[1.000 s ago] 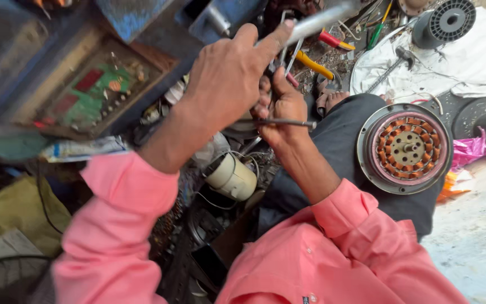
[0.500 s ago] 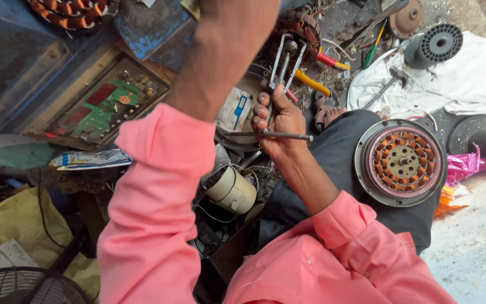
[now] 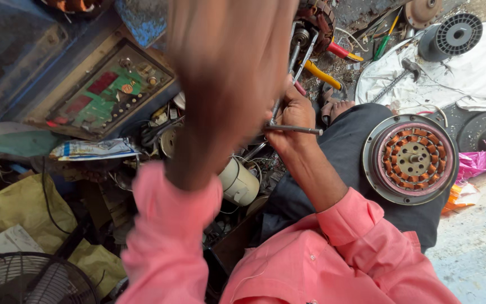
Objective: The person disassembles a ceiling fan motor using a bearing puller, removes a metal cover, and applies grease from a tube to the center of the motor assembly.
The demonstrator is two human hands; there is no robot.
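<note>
Pink cotton sleeves (image 3: 333,247) fill the near edge of the head view, both rolled back off the forearms. The left hand (image 3: 229,62) is raised close to the camera and so blurred that whether its fingers are spread or closed cannot be told. Below and beyond it, the right hand (image 3: 295,121) is curled shut around a thin grey metal rod (image 3: 293,129), which lies level and juts out to the right of the fist, above the person's dark grey trouser leg (image 3: 333,163). Resting on that leg, near the right forearm, is a round metal motor stator with copper windings and a pink inner ring (image 3: 410,159). Left of the right wrist sits a cream cylindrical capacitor (image 3: 238,181) among loose wires. At the lower left corner is a black wire fan guard (image 3: 23,281). Farther off lie a green circuit board in a tan frame (image 3: 108,90), yellow-handled pliers (image 3: 324,76), a black plastic spool (image 3: 457,35) and a white cloth (image 3: 479,67).
</note>
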